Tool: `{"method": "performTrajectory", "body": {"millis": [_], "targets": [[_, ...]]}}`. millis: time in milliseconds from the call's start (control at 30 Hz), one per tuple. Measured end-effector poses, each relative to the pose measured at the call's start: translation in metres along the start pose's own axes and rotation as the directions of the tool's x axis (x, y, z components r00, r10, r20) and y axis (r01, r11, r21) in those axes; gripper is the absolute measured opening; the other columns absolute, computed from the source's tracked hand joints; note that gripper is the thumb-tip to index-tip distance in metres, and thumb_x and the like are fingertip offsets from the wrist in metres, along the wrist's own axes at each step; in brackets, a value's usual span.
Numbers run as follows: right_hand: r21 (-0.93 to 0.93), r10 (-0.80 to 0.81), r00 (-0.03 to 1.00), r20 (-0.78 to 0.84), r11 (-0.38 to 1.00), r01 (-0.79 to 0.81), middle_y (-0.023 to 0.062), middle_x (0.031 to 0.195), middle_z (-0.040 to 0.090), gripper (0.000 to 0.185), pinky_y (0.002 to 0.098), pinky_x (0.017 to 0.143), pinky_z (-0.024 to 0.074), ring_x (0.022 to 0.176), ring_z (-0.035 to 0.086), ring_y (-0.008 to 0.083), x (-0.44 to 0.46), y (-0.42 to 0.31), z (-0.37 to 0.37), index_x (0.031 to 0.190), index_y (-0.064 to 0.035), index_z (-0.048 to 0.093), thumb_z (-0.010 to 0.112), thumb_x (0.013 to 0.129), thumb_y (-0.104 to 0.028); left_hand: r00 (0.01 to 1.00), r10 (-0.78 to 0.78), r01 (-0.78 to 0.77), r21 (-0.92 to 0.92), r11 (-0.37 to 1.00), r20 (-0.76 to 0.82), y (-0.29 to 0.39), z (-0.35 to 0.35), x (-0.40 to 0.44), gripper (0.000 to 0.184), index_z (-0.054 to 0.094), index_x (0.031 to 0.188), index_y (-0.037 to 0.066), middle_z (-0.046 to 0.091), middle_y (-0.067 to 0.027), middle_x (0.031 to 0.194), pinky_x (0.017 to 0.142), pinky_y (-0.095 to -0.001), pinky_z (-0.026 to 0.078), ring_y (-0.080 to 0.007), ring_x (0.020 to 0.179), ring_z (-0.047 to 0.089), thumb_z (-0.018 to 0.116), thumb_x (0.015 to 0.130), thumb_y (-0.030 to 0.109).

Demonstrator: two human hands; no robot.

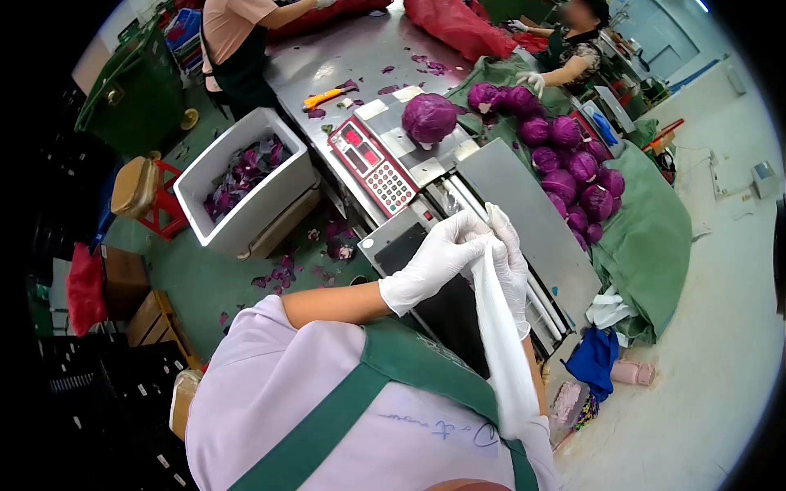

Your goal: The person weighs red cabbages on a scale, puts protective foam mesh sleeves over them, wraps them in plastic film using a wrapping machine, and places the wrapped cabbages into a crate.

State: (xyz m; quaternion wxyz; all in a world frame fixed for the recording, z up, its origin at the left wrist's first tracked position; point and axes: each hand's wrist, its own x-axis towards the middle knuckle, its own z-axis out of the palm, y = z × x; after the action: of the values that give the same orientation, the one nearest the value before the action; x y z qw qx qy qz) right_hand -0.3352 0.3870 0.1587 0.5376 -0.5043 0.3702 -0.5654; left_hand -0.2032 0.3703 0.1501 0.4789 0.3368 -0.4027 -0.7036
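Both of my hands wear thin white gloves and meet in front of my chest, above the wrapping machine with its steel plate (pixel 524 217). My left hand (pixel 434 262) is closed, its fingertips pinching the upper end of a long white strip of thin material (pixel 501 335). My right hand (pixel 509 266) is against the same end, fingers bent together around it. The strip hangs down along my right forearm; its exact kind I cannot make out. Beyond my hands, a purple cabbage (pixel 429 119) rests on the scale, behind its red-framed keypad panel (pixel 372 166).
Purple cabbages (pixel 565 164) are heaped on green cloth (pixel 647 237) at the right. A white bin (pixel 274 192) of leaf scraps stands left. An orange-handled knife (pixel 323 98) lies on the steel table (pixel 327 61). Two co-workers (pixel 237 49) stand across it. Leaves litter the floor.
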Motion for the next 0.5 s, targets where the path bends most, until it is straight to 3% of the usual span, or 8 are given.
{"method": "performTrajectory", "body": {"millis": [33,67,100,167,300,367,433,500], "targets": [[-0.02,-0.017,1.0,-0.023,1.0,0.017,0.0103,0.14,0.046,0.051,0.0319,0.105,0.0386,0.123,0.048,0.0188,0.003,0.005,0.002,0.136,-0.0016,0.05,0.061,0.094,-0.029,0.999,0.005,-0.006,-0.024,1.0,-0.04,-0.001,-0.004,-0.001,0.015,0.061,0.093,0.004,0.061,-0.0042,0.095,0.077,-0.026,0.048,-0.0107,0.092,0.057,0.07,0.087,0.015],[-0.029,0.031,0.999,-0.029,0.999,-0.032,0.0103,0.137,0.049,0.051,0.0318,0.104,0.0394,0.12,0.05,0.0186,0.002,0.005,0.005,0.136,-0.0012,0.05,0.062,0.094,-0.027,0.94,0.31,-0.257,0.298,0.919,-0.144,0.0,-0.006,-0.002,0.014,0.062,0.089,0.005,0.061,-0.0065,0.098,0.077,-0.0263,0.048,-0.0128,0.094,0.058,0.072,0.083,0.013],[-0.039,0.078,0.996,-0.035,0.996,-0.079,0.0103,0.134,0.052,0.051,0.0316,0.103,0.0402,0.117,0.052,0.0184,0.003,0.003,0.01,0.136,-0.0008,0.049,0.063,0.094,-0.026,0.788,0.601,-0.416,0.604,0.68,-0.134,0.003,-0.009,-0.002,0.013,0.064,0.086,0.005,0.062,-0.0087,0.102,0.078,-0.0266,0.048,-0.0149,0.096,0.058,0.074,0.079,0.01],[0.053,0.15,0.987,-0.058,0.988,-0.147,0.0094,0.127,0.057,0.048,0.031,0.101,0.0417,0.111,0.055,0.0169,0.002,0.002,0.022,0.134,0.0004,0.051,0.065,0.092,-0.021,0.581,0.814,-0.567,0.722,0.397,0.009,0.015,-0.017,-0.001,0.018,0.065,0.085,0.006,0.061,-0.0141,0.109,0.085,-0.0317,0.047,-0.0233,0.099,0.059,0.078,0.072,0.008],[-0.076,0.111,0.978,-0.176,0.989,-0.126,0.0085,0.121,0.06,0.037,0.0269,0.09,0.0477,0.103,0.057,0.0139,0.009,0.015,0.037,0.126,0.0002,0.055,0.063,0.093,-0.013,0.775,0.63,-0.583,0.449,0.677,0.057,-0.002,-0.047,0.014,0.022,0.061,0.099,0.003,0.06,-0.0129,0.115,0.091,-0.0321,0.046,-0.0195,0.109,0.057,0.072,0.081,0.009],[-0.159,0.04,0.95,-0.309,0.983,-0.094,0.0083,0.122,0.06,0.033,0.0274,0.089,0.0481,0.102,0.058,0.0145,0.023,0.008,0.061,0.127,-0.003,0.056,0.059,0.094,-0.009,0.936,0.342,-0.326,0.162,0.931,-0.079,0.01,-0.051,0.02,0.033,0.053,0.12,0.005,0.06,-0.0082,0.105,0.087,-0.03,0.047,-0.0166,0.098,0.058,0.064,0.091,0.015],[-0.21,0.006,0.942,-0.336,0.974,-0.081,0.0092,0.129,0.057,0.031,0.0306,0.099,0.0451,0.113,0.057,0.0168,0.041,0.014,0.076,0.128,0.0001,0.053,0.052,0.098,-0.006,0.987,0.107,-0.086,-0.168,0.982,0.12,0.029,-0.07,0.025,0.037,0.044,0.134,0.003,0.058,-0.0041,0.109,0.089,-0.0243,0.045,-0.0098,0.1,0.054,0.051,0.099,0.014],[-0.504,-0.232,0.947,-0.221,0.859,0.093,0.0116,0.133,0.055,0.034,0.0317,0.101,0.0433,0.117,0.055,0.018,0.057,0.032,0.082,0.132,0.001,0.051,0.05,0.098,-0.006,0.967,0.037,-0.004,-0.13,0.992,0.252,0.029,-0.093,0.034,0.046,0.043,0.136,0.002,0.057,-0.0048,0.116,0.092,-0.0252,0.045,-0.01,0.106,0.054,0.056,0.099,0.025]]}}
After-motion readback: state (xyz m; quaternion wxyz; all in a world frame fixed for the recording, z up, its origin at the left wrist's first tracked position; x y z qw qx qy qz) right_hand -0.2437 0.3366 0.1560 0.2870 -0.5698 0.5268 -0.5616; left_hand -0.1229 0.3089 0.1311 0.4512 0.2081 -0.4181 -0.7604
